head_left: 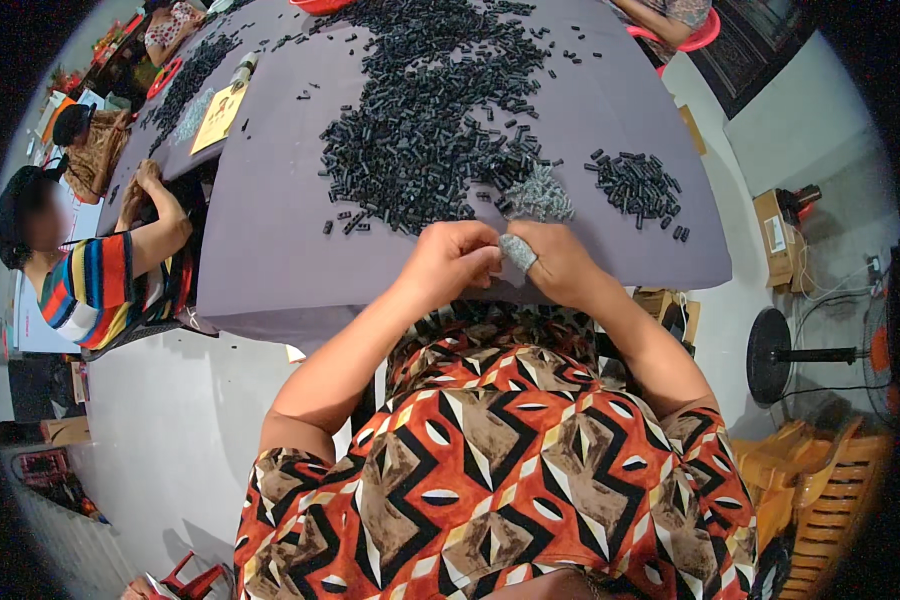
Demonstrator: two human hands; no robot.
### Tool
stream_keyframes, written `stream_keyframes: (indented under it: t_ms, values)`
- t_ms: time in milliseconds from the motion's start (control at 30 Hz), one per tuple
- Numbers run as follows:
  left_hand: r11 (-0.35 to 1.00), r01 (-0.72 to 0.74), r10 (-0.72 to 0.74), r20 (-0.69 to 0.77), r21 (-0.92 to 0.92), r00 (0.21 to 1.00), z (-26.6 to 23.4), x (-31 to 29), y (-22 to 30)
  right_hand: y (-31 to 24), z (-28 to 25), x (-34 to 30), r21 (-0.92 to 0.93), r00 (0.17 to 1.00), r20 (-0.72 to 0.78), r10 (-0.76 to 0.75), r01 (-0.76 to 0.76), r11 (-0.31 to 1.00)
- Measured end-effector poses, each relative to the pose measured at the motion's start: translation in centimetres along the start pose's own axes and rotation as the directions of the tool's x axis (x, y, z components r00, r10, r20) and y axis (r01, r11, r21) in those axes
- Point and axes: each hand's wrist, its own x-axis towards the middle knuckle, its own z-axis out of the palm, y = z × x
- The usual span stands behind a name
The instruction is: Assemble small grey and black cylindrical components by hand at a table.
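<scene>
My left hand (452, 262) and my right hand (560, 262) meet at the table's near edge, fingers curled inward and tips almost touching. Whatever they pinch is hidden or too small to make out. A grey wrap (517, 252) covers the thumb of my right hand. Just beyond my fingers lies a small heap of pale grey, translucent pieces (540, 196). Behind and left of it spreads a big pile of short black cylindrical pieces (400, 150). A smaller pile of similar black pieces (638, 186) sits to the right.
Grey cloth covers the table (270, 240). On the left, a person in a striped shirt (90, 285) works beside a yellow sheet (218, 118); others sit farther back. Around the right side are a cardboard box (778, 240), a black fan base (768, 355) and orange plastic chairs (835, 490).
</scene>
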Motion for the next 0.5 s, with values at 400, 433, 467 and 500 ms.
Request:
stream_keyframes:
  t_ms: [400, 433, 467, 500]
  values:
    - [0.901, 0.223, -0.195, 0.112, -0.372, 0.974, 0.3, -0.2, -0.6, -0.2, -0.4, -0.4, -0.102, 0.996, 0.074, 0.059, -0.051, 0.993]
    - [0.871, 0.232, -0.199, 0.120, -0.434, 0.973, 0.1, -0.1, -0.8, -0.7, -0.3, -0.4, -0.103, 0.997, 0.050, 0.058, -0.053, 0.993]
    - [0.836, 0.240, -0.203, 0.128, -0.493, 0.971, 0.0, -0.1, -1.0, -1.2, -0.3, -0.4, -0.104, 0.998, 0.025, 0.057, -0.054, 0.993]
    - [0.808, 0.242, -0.221, 0.105, -0.538, 0.970, 0.0, -0.2, -1.1, -1.8, -0.4, -0.4, -0.100, 0.998, 0.026, 0.059, -0.057, 0.993]
